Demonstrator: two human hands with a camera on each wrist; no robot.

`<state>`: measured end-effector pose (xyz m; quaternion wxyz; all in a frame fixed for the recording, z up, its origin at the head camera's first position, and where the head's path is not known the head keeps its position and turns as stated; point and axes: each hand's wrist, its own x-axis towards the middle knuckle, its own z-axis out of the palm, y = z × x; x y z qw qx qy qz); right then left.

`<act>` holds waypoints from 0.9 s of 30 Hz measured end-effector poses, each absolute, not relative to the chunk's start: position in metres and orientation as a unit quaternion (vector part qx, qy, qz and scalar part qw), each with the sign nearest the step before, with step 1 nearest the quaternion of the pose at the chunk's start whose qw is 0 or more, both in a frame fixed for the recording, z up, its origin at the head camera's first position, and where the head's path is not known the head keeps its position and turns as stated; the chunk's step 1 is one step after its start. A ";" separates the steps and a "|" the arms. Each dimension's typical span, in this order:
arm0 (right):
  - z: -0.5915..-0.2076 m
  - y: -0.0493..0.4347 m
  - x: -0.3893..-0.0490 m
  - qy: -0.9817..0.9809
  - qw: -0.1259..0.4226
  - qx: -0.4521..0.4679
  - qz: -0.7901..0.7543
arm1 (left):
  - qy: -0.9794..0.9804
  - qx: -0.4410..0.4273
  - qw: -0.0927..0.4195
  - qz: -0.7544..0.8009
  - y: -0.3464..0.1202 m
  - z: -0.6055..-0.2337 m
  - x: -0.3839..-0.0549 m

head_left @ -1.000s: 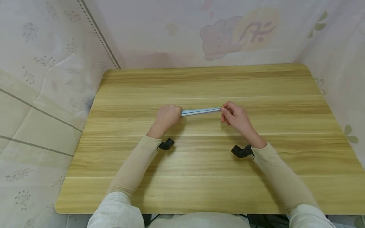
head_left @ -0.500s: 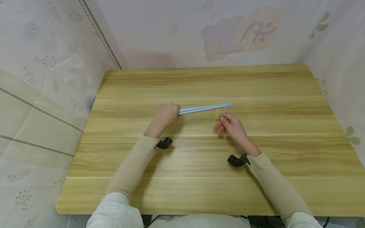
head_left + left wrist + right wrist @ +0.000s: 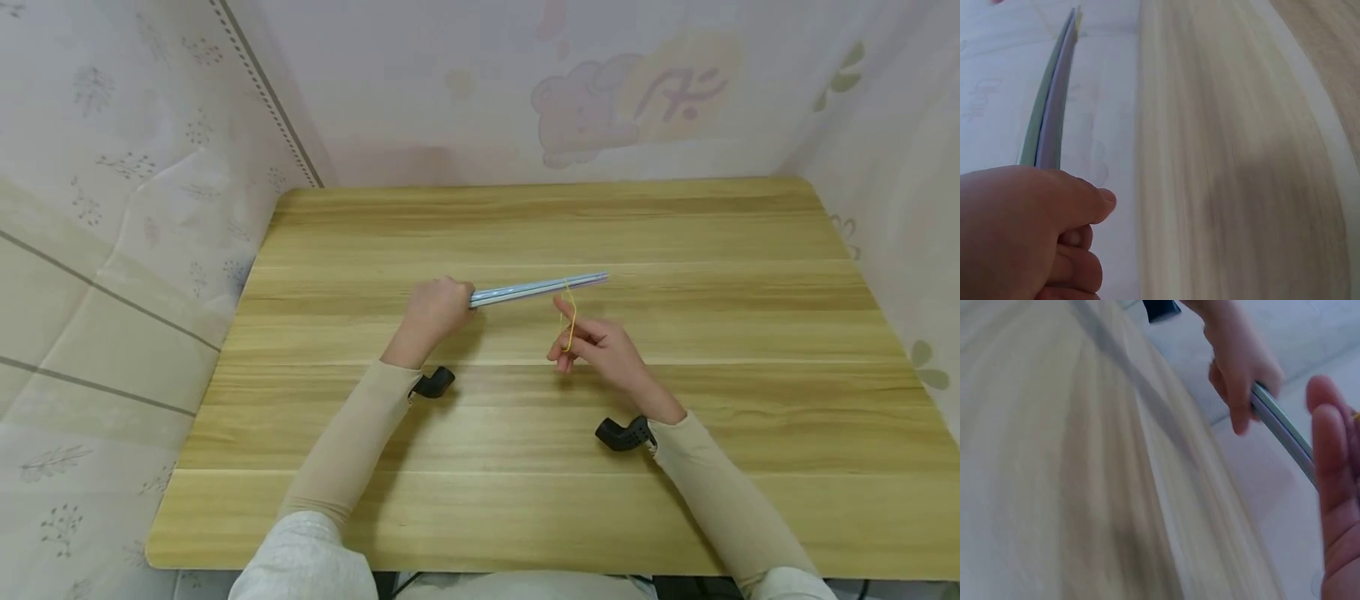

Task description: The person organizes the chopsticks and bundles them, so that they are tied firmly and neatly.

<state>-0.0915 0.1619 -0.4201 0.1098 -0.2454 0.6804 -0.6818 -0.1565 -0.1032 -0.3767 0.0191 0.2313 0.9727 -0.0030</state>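
My left hand (image 3: 437, 310) grips one end of a bundle of slim pale chopsticks (image 3: 517, 291), held in the air above the table and pointing right. Green and lilac sides of the chopsticks (image 3: 1054, 100) show in the left wrist view, with the thumb lying over them. Near their far end hangs a thin yellow rubber band (image 3: 573, 315), looped over the bundle and drawn down toward me. My right hand (image 3: 609, 357) holds the lower part of that band between thumb and fingers, its index finger stretched up inside or beside the loop; I cannot tell which.
A wood-grain table (image 3: 480, 483) lies beneath both hands. Printed curtains (image 3: 420, 92) stand behind it and at both sides. Black camera mounts (image 3: 624, 433) stick out from both wrists.
The right hand has left the chopsticks' far end and come down toward me, drawing the rubber band out from the bundle. Its index finger has straightened. The left hand's grip stays.
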 end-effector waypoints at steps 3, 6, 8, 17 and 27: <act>-0.422 0.156 -0.089 0.618 0.085 -0.262 -0.737 | 0.973 0.231 0.005 0.001 -0.102 -0.378 -0.156; -0.423 0.151 -0.087 0.559 0.091 -0.210 -0.797 | 0.972 0.233 -0.015 0.005 -0.100 -0.378 -0.155; -0.422 0.149 -0.086 0.523 0.092 -0.158 -0.833 | 0.972 0.234 -0.028 0.006 -0.100 -0.378 -0.154; -0.405 0.147 -0.092 0.401 0.057 -0.019 -0.914 | 0.969 0.234 -0.074 0.011 -0.103 -0.380 -0.151; -0.393 0.169 -0.106 0.382 0.126 0.041 -0.914 | 0.959 0.271 -0.086 -0.003 -0.104 -0.376 -0.147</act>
